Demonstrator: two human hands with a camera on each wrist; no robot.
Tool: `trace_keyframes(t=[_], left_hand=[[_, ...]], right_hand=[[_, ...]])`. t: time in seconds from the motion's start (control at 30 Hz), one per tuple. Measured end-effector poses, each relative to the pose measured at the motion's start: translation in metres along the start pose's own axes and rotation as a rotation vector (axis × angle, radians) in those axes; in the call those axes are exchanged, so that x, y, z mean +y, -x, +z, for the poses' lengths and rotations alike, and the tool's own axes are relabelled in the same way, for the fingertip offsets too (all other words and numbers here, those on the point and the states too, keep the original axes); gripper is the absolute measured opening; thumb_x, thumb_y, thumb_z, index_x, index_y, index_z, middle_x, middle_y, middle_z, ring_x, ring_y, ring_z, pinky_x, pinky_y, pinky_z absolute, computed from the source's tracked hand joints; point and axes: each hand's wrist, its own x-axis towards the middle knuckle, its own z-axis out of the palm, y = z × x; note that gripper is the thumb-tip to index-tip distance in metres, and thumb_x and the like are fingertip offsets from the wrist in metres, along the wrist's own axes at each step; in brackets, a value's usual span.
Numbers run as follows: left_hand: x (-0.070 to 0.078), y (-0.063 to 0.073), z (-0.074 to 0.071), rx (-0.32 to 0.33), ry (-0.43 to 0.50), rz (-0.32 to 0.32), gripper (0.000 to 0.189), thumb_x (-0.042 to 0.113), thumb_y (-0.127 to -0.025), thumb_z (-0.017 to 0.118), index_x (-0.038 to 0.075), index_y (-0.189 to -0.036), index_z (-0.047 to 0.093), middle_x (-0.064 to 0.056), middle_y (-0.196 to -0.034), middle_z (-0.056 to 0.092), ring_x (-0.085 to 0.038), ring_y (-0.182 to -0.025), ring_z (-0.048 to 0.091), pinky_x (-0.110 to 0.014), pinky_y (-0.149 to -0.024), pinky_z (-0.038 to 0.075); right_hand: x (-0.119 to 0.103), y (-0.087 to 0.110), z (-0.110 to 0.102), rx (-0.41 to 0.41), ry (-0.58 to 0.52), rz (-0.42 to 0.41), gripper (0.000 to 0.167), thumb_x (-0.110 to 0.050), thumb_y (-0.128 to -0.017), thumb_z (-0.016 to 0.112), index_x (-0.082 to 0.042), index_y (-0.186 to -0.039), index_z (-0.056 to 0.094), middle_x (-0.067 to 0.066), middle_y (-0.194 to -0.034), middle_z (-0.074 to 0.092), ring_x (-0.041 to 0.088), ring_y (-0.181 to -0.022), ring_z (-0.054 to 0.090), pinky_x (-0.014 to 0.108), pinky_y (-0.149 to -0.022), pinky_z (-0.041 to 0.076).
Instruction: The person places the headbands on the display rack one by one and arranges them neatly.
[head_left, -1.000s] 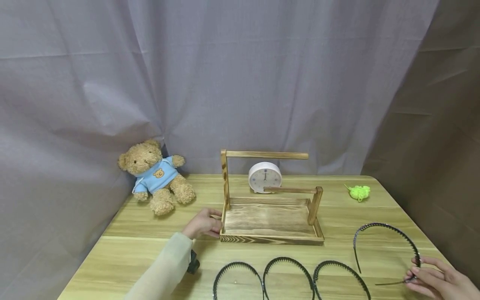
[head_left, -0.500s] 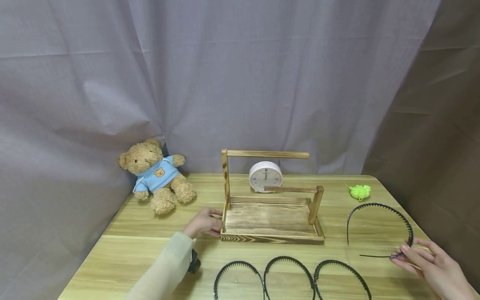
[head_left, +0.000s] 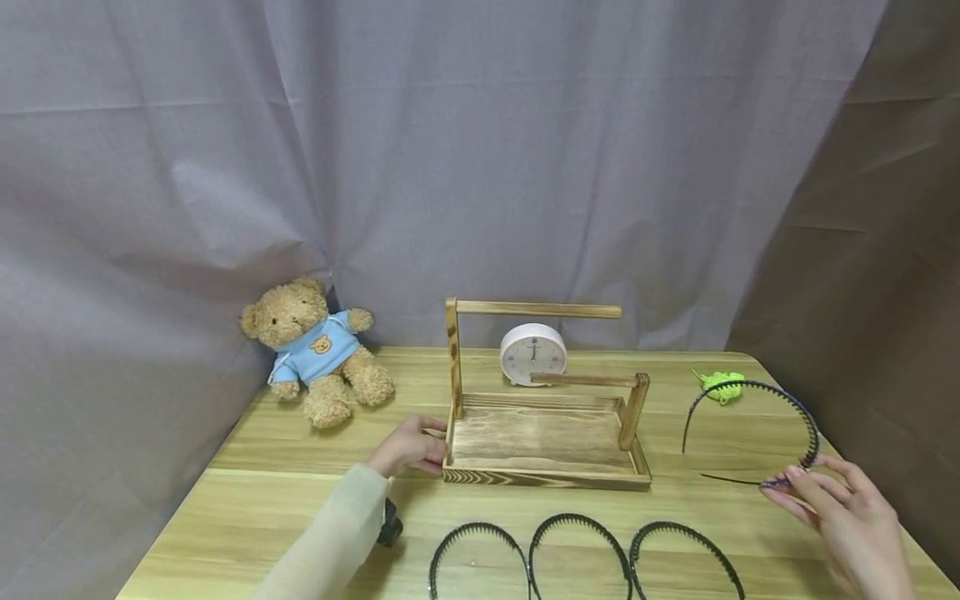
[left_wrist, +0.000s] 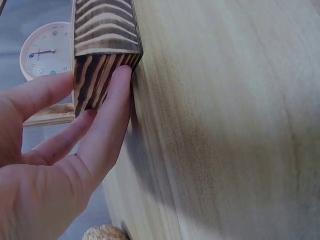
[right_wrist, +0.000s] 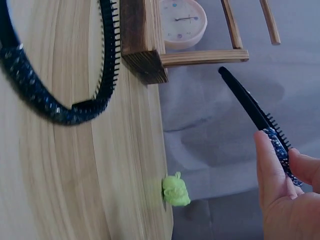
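Note:
A black toothed headband with a glittery dark-blue end [head_left: 806, 417] is held up at the right. My right hand [head_left: 843, 508] pinches it near one end between thumb and fingers, and its arch stands over the table. In the right wrist view, the headband [right_wrist: 65, 112] has sparkling wrapped parts and black teeth. My left hand [head_left: 411, 448] touches the left end of a wooden tray stand [head_left: 540, 479], which has two rails on posts. Fairly straight fingers rest against the striped end face [left_wrist: 97, 82] in the left wrist view. Nearer me lie three more headbands [head_left: 480, 527] [head_left: 577, 518] [head_left: 678, 527], cut off by the frame.
Behind the stand is a round white clock [head_left: 533, 354]. A teddy bear [head_left: 315, 350] in a blue top sits at the back left. Bright green yarn [head_left: 723, 387] lies at the back right, partly behind the held headband. Grey curtains [head_left: 525, 167] border the table.
My right hand has lifted the headband away from me and slightly left, so its arch now overlaps the green yarn. The left hand and wooden stand have stayed put.

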Motion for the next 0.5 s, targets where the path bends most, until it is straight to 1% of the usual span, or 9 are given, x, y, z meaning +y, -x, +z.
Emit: trace_keyframes(t=[0.1,0.17,0.27,0.4,0.5], left_hand=[[-0.001,-0.001,0.000,-0.001,-0.002,0.000,0.050,-0.005,-0.088,0.060,-0.017,-0.133,0.042,-0.034,-0.106,0.065,-0.042,-0.090,0.069,-0.044,-0.074,0.062],[-0.001,-0.001,0.000,-0.001,-0.002,0.000,0.050,-0.005,-0.088,0.060,-0.017,-0.133,0.042,-0.034,-0.105,0.065,-0.041,-0.089,0.069,-0.044,-0.074,0.062],[-0.002,-0.002,0.000,0.001,0.000,0.003,0.050,-0.004,-0.088,0.060,-0.017,-0.133,0.043,-0.033,-0.105,0.065,-0.040,-0.089,0.069,-0.044,-0.075,0.062],[-0.003,-0.002,0.000,0.001,0.002,0.003,0.049,-0.004,-0.089,0.060,-0.017,-0.133,0.043,-0.033,-0.106,0.065,-0.041,-0.089,0.069,-0.044,-0.075,0.062],[-0.003,-0.003,0.000,0.004,0.001,-0.002,0.049,-0.004,-0.089,0.060,-0.017,-0.133,0.043,-0.033,-0.106,0.065,-0.041,-0.090,0.069,-0.044,-0.075,0.062]], right_hand=[[0.000,-0.001,0.006,0.029,-0.005,-0.018,0.029,0.008,-0.094,0.055,-0.010,-0.116,0.047,0.005,-0.087,0.074,0.023,-0.074,0.074,0.029,-0.071,0.061],[0.000,-0.003,0.011,0.035,-0.032,-0.039,0.031,0.009,-0.094,0.055,-0.009,-0.118,0.044,0.006,-0.087,0.074,0.023,-0.074,0.074,0.029,-0.071,0.060],[0.000,-0.006,0.018,0.019,-0.101,-0.084,0.032,0.011,-0.094,0.053,-0.007,-0.119,0.042,0.010,-0.088,0.074,0.023,-0.077,0.074,0.031,-0.073,0.060],[0.002,-0.009,0.029,-0.003,-0.217,-0.155,0.028,0.016,-0.094,0.048,-0.004,-0.113,0.047,0.014,-0.089,0.074,0.024,-0.082,0.074,0.035,-0.074,0.060],[0.003,-0.012,0.038,0.020,-0.224,-0.185,0.028,0.016,-0.093,0.049,-0.003,-0.112,0.047,0.013,-0.087,0.074,0.022,-0.083,0.073,0.035,-0.074,0.061]])
